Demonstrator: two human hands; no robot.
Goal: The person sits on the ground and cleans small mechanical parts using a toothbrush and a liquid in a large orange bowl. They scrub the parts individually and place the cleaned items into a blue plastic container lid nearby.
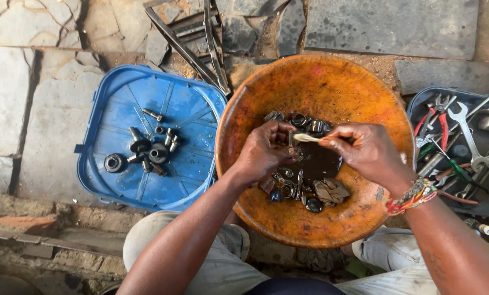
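Orange bowl (354,93) between knees, dark oily liquid and small metal parts (296,188) pooled at bottom. Left hand (263,153) pinches small part, mostly hidden by fingers, above pool. Right hand (364,150) grips pale brush (305,138), bristles against part. Best: short strokes, part kept low over bowl to catch drips. Part's shape unclear. Blue lid (190,109) with cleaned pieces at left; tool tray (419,104) cut off at right.

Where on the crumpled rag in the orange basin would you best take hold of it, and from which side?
Pinch the rag by its raised folds from above. It lies bunched beside the dark liquid, with small metal parts to its left, so the clearer basin side on its right looks safest. Both hands are busy higher up.
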